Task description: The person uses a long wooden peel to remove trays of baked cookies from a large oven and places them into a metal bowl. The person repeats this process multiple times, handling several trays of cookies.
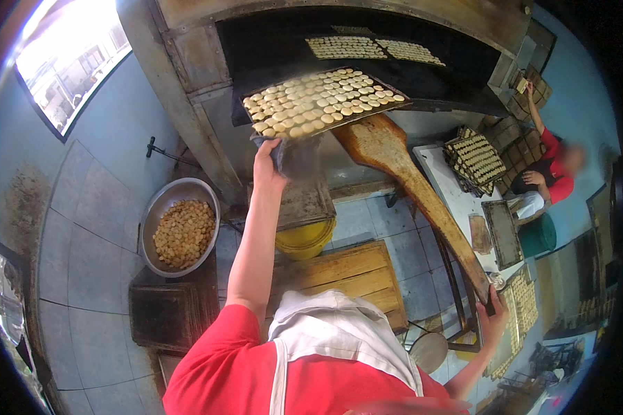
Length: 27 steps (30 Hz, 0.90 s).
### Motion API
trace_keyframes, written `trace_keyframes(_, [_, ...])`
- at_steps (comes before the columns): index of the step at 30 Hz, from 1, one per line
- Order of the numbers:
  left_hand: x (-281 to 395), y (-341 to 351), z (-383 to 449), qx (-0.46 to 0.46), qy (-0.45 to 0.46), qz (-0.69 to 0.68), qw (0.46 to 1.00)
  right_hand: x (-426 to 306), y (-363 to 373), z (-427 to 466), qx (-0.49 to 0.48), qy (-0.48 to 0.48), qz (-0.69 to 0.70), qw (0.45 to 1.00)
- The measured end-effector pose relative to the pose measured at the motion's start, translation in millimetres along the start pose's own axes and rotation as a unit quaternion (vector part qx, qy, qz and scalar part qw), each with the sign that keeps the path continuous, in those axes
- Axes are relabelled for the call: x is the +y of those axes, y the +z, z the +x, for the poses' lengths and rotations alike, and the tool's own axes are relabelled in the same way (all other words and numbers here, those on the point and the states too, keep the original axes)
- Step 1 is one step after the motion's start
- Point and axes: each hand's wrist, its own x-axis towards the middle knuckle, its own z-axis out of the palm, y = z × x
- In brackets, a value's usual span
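Observation:
My left hand [270, 165], with a dark cloth [297, 155] in it, grips the near left edge of a baking tray [376, 110] covered in rows of small round biscuits [316, 101]. Under the tray's right part rests the broad blade of a wooden baker's peel [379, 140]. My right hand [492, 316] is closed round the lower end of the peel's long handle. The tray stands at the mouth of a dark oven [270, 46], where more trays of biscuits [345, 47] lie deeper in.
At left, a metal bowl [150, 244] holds many browned biscuits. Below are a slatted wooden surface [342, 275] and a yellow bucket [306, 241]. On the right, stacked biscuit trays [475, 158] stand on a white table [449, 192]; a co-worker [555, 166] in red is beyond.

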Motion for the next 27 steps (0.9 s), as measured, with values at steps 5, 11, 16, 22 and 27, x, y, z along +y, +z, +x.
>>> trace_keyframes(5, [58.2,5.6,-75.5,0.029,0.036,-0.006,0.999,-11.1,46.4,25.7,0.079,-0.038,-0.034,0.996])
trace_keyframes(11, [173.6,-3.2,-177.4,0.103,0.17,0.094,0.975,-112.2,222.7,89.7,0.097,-0.037,-0.054,0.993])
trace_keyframes(16, [259.3,-20.4,-250.3,0.184,0.238,0.195,0.934,-196.7,256.7,179.7,0.098,-0.092,-0.064,0.989])
trace_keyframes(22, [343.6,-155.9,-258.4,0.305,0.235,0.23,0.894,-277.6,136.2,226.2,0.101,-0.088,-0.112,0.985])
trace_keyframes(27, [362.8,-302.8,-260.7,0.491,0.255,0.285,0.783,-363.1,40.7,239.2,0.053,-0.085,-0.14,0.985])
